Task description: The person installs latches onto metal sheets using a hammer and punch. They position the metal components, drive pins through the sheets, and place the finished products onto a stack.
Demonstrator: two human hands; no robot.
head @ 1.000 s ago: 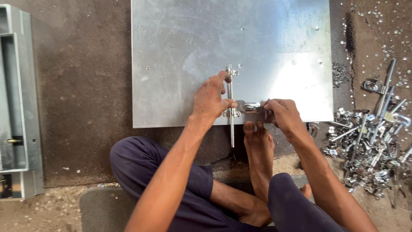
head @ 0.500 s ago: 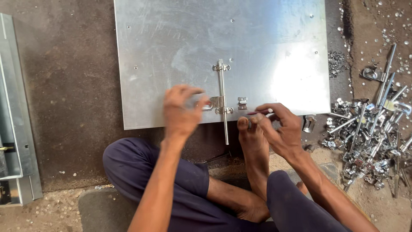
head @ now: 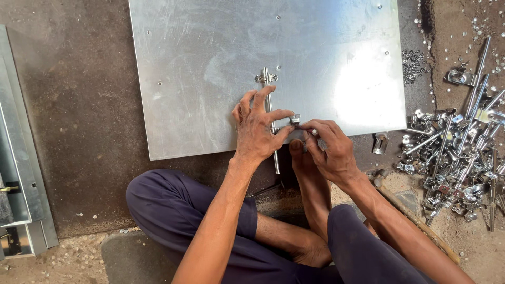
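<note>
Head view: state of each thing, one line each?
Sheet: flat on the floor, near edge by the foot.
Rod: lies on the sheet, in a bracket at its far end, near end past the sheet's edge.
Clip: on the sheet, pinched between both hands' fingers.
Left hand: spread over the rod, thumb at the clip.
Right hand: fingertips at the clip.
Hardware pile: loose on the ground.
</note>
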